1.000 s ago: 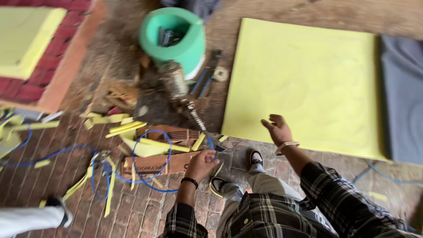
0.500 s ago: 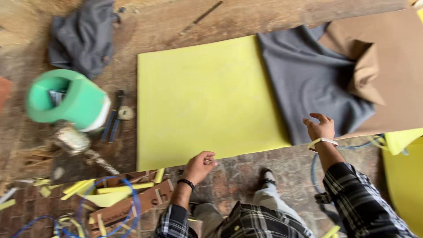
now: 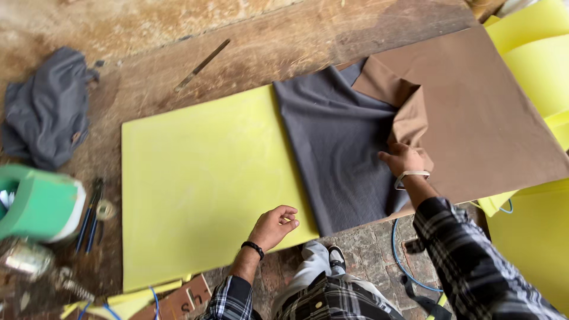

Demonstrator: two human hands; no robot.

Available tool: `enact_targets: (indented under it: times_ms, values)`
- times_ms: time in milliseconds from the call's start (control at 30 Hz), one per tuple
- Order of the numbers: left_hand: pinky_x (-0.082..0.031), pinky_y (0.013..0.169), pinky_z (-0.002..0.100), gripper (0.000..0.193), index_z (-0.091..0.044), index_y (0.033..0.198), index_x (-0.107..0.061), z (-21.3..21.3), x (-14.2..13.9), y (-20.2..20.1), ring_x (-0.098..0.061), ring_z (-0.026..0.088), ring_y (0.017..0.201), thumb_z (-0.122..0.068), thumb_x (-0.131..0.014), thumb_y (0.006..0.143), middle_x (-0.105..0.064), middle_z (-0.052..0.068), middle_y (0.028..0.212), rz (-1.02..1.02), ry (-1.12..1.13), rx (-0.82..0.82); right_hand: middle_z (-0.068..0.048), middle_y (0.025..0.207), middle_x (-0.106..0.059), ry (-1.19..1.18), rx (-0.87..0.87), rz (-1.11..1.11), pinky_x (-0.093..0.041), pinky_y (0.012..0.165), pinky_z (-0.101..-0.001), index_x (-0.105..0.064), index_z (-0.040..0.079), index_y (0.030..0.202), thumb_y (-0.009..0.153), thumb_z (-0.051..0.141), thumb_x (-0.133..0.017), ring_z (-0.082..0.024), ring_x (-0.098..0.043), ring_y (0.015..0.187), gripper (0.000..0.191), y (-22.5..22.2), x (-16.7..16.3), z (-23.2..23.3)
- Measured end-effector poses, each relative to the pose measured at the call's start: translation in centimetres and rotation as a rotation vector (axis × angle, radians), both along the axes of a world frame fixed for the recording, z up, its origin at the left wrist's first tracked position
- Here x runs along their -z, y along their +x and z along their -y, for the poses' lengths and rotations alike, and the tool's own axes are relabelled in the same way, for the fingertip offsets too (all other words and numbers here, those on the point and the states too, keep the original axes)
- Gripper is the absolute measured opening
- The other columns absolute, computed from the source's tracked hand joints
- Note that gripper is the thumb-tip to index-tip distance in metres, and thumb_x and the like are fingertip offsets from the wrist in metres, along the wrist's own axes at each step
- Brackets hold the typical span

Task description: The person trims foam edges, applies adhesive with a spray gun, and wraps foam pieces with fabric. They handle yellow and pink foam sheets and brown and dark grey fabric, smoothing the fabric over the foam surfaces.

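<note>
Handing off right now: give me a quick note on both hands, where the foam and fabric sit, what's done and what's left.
Left hand: loosely curled, resting on the yellow foam sheet near its front edge, holding nothing visible.
Right hand: grip on the folded-back edge of the brown fabric.
Grey fabric lies flat beside the foam, partly under the brown.
Done: foam and grey fabric laid out on the wooden surface.
Left: brown fabric is not yet flat; its corner is folded over.

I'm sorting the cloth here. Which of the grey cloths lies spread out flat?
The grey cloth between the yellow foam sheet and the brown cloth, by the right hand. The other grey cloth lies crumpled at far left.
</note>
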State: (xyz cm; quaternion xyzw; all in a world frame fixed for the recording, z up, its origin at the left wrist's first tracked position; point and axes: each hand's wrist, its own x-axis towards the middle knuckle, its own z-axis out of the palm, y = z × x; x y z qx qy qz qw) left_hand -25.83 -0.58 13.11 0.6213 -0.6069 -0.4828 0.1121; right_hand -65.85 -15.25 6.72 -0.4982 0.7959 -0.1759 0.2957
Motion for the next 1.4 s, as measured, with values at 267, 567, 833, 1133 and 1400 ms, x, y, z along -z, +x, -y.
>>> enact_targets:
  times_ms: [267, 567, 833, 1133, 1400]
  values:
    - [-0.053, 0.098, 0.040, 0.078, -0.015, 0.150, -0.042, 10.6, 2.1, -10.7, -0.056, 0.026, 0.130, -0.043, -0.076, 0.086, -0.050, 0.010, 0.148, -0.379, 0.043, -0.026, -0.002, 0.083, -0.067, -0.210, 0.364, 1.600, -0.059, 0.061, -0.0343, -0.063, 0.011, 0.102, 0.099, 0.004, -0.061, -0.015, -0.066, 0.069, 0.008, 4.1, -0.1, -4.5]
    - [-0.058, 0.091, 0.041, 0.054, -0.016, 0.139, -0.060, 12.9, 4.1, -19.3, -0.072, 0.029, 0.106, -0.026, -0.071, 0.088, -0.074, 0.013, 0.118, -0.029, 0.047, 0.007, -0.016, 0.093, -0.079, -0.117, -0.197, 0.179, -0.059, 0.079, -0.0396, -0.076, 0.008, 0.098, 0.095, 0.032, -0.071, -0.027, -0.077, 0.083, 0.025, -0.4, -6.2, 4.2]
    - [-0.056, 0.084, 0.043, 0.019, -0.010, 0.116, -0.069, 11.6, 3.8, -24.1, -0.069, 0.033, 0.102, -0.014, -0.060, 0.100, -0.071, 0.013, 0.114, 0.015, -0.280, -0.489, -0.017, 0.159, -0.029, 0.007, -0.746, -0.142, -0.030, 0.119, -0.0445, -0.068, 0.027, 0.132, 0.089, 0.056, -0.069, -0.039, -0.031, 0.146, 0.052, -1.6, -3.4, 22.6]
    - [-0.059, 0.077, 0.038, 0.033, -0.005, 0.107, -0.073, 11.1, -2.3, -23.3, -0.075, 0.023, 0.085, -0.023, -0.083, 0.081, -0.077, 0.014, 0.096, -0.043, 0.060, -0.434, -0.011, 0.167, -0.020, -0.017, -0.792, -0.253, -0.025, 0.114, -0.0505, -0.045, 0.019, 0.152, 0.084, 0.072, -0.057, -0.039, -0.018, 0.151, 0.086, -1.0, 2.0, 24.8]
    - [-0.060, 0.078, 0.035, 0.024, -0.005, 0.097, -0.076, 8.7, -3.7, -20.4, -0.073, 0.020, 0.083, -0.025, -0.082, 0.085, -0.075, 0.008, 0.093, 0.161, -0.093, -0.549, -0.016, 0.136, -0.071, 0.011, -0.201, 0.347, -0.050, 0.111, -0.0391, -0.071, 0.013, 0.134, 0.091, 0.040, -0.072, -0.031, -0.067, 0.127, 0.051, -0.9, 0.7, 26.6]
